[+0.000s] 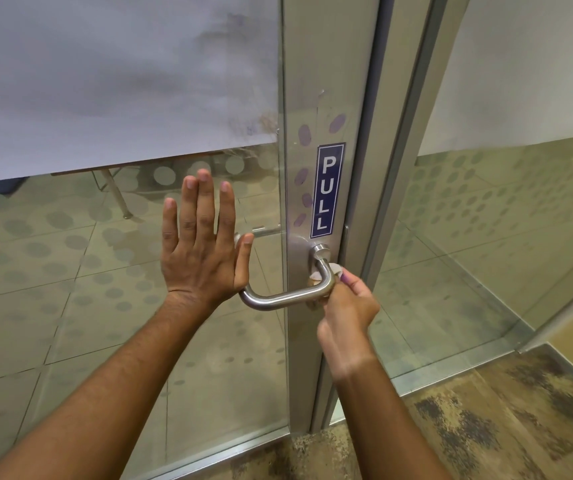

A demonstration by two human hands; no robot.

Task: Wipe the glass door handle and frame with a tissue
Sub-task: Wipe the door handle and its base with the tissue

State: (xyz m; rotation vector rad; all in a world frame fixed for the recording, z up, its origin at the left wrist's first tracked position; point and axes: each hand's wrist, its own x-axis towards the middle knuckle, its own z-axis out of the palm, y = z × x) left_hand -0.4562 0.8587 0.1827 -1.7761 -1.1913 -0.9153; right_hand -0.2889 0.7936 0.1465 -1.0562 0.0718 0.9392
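A brushed steel lever handle [278, 299] curves out from the grey metal door frame [326, 81], below a blue PULL sticker [326, 190]. My right hand [347, 306] is closed around a small white tissue [335, 270] and presses it against the handle's bend near the round base. My left hand [202, 244] lies flat with fingers spread on the glass pane [105, 271], its thumb beside the handle's free end. Most of the tissue is hidden inside my fist.
Smudged fingerprints mark the frame above the sticker. A second glass panel [486, 220] with a dotted frosted band stands to the right, behind a metal post [413, 116]. Mottled brown flooring [486, 427] lies below. A table leg shows through the glass.
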